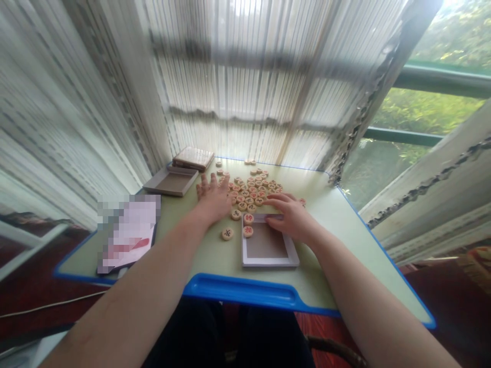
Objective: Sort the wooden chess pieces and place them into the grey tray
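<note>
Many round wooden Chinese chess pieces [252,194] with red and black characters lie spread over the pale green table. My left hand [215,197] rests flat with fingers spread at the left side of the pieces. My right hand [289,212] reaches over the right side of an open shallow box [268,262], its fingers apart near the closest pieces; nothing shows in its grip. Two red-marked pieces, one marked 帥 [248,219] and one marked 相 [248,231], sit at the box's left edge. A black-marked piece [227,234] lies alone left of the box.
A second shallow box tray [187,189] and a flat brown box [194,157] stand at the back left. A tablet-like device [132,232], partly pixelated, lies at the left. The table has a blue front rim with a groove [245,289]. Sheer curtains [238,76] hang behind.
</note>
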`<action>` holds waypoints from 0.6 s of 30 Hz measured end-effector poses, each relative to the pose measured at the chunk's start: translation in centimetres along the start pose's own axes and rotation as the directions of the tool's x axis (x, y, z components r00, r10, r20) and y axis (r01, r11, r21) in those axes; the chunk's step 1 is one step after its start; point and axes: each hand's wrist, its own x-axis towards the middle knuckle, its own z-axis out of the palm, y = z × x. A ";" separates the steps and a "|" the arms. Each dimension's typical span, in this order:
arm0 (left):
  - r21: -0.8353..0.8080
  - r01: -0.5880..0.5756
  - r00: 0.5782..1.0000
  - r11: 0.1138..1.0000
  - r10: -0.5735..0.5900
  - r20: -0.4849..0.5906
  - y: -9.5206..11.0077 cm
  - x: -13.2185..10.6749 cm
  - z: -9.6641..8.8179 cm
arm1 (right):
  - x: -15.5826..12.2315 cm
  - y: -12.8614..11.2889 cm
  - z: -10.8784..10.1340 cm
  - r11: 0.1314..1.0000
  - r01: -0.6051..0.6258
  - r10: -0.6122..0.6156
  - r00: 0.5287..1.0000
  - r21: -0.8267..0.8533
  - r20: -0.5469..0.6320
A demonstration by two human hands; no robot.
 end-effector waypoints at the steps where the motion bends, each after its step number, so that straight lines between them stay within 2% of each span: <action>1: -0.009 0.016 1.000 1.000 -0.016 0.014 -0.1 0.1 0.3 | 0.0 0.0 0.1 1.000 0.000 0.000 1.000 0.011 0.008; 3: -0.037 0.002 1.000 0.999 -0.001 0.010 -0.3 0.4 0.7 | 0.0 0.1 0.2 1.000 -0.014 0.013 1.000 0.028 0.025; 6: -0.110 -0.043 0.997 0.993 0.036 -0.061 -0.4 0.9 0.7 | 0.0 0.3 0.3 0.998 -0.044 0.042 0.998 0.050 0.049; 9: -0.195 -0.019 0.991 0.981 -0.008 -0.136 -0.4 1.1 0.0 | 0.0 0.4 -0.1 0.994 -0.064 0.059 0.997 0.089 0.059; 12: -0.246 0.011 0.986 0.969 -0.051 -0.158 -0.6 1.4 -0.6 | 0.0 0.4 -0.5 0.984 -0.110 0.104 0.993 0.137 0.049; 15: -0.216 -0.034 0.977 0.976 -0.013 -0.211 -0.9 1.6 -0.6 | 0.0 0.7 -0.6 0.982 -0.121 0.117 0.993 0.145 0.037; 18: -0.155 -0.119 0.965 0.981 0.078 -0.249 -1.0 1.5 -0.3 | 0.0 0.9 -0.5 0.983 -0.135 0.137 0.991 0.120 -0.008</action>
